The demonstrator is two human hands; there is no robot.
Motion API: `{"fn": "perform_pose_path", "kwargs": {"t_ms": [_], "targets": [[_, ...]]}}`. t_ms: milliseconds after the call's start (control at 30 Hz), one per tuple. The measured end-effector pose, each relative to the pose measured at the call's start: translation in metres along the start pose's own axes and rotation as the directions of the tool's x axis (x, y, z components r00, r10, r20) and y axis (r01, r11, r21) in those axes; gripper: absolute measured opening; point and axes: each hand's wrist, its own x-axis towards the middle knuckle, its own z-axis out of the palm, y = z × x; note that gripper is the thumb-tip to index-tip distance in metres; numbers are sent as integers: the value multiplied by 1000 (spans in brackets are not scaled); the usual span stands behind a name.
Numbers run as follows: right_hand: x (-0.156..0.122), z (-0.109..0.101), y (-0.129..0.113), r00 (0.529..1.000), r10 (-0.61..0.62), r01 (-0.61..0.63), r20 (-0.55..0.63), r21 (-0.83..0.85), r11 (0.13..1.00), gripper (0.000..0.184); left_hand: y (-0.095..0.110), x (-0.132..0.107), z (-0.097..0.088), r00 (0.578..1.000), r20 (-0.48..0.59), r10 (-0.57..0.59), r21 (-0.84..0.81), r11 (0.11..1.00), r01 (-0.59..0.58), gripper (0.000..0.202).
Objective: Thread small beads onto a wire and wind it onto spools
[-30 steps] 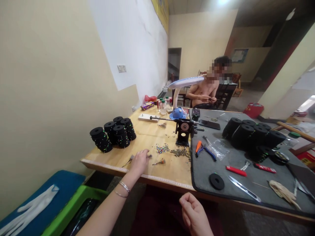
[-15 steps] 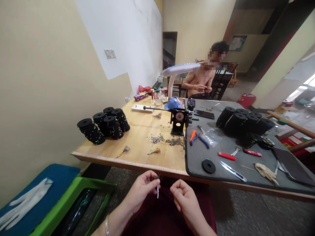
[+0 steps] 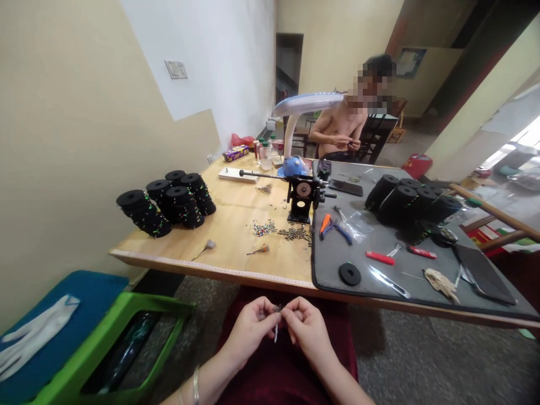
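Note:
My left hand (image 3: 250,327) and my right hand (image 3: 310,328) meet over my lap, below the front edge of the wooden table (image 3: 236,225). Both pinch a small white tufted piece (image 3: 275,331) that hangs between the fingertips. On the table just ahead lie two similar tufted pieces (image 3: 207,246), (image 3: 261,248), a scatter of coloured beads (image 3: 264,228) and a heap of small dark metal parts (image 3: 297,233).
Black spools (image 3: 169,202) stand in stacks at the table's left, more spools (image 3: 411,203) on a grey mat (image 3: 379,264) with pliers (image 3: 331,226), a red knife (image 3: 380,257), scissors (image 3: 388,282) and a black disc (image 3: 350,274). A black winder (image 3: 301,197) and lamp (image 3: 297,121) stand mid-table. A person (image 3: 346,132) sits opposite. A green stool (image 3: 113,349) is on my left.
My left hand left the tabletop and came down to my lap with a small white piece. My right hand closed in and now pinches it too.

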Motion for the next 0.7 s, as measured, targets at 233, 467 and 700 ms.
{"fn": "perform_pose_path", "kwargs": {"t_ms": [233, 467, 700], "targets": [[-1, -1, 2, 999, -43, 43, -1, -86, 995, 25, 1, -3, 1, 998, 30, 56, 104, 993, -59, 22], [0, -2, 7, 998, -68, 67, -7, -89, 994, 22, 0, -1, 4, 999, 19, 36, 36, 999, -37, 23], [0, -2, 9, 1000, 26, -26, 3, 72, 997, 27, 2, -5, 6, 987, 124, -104, -273, 952, 134, 22]]}}
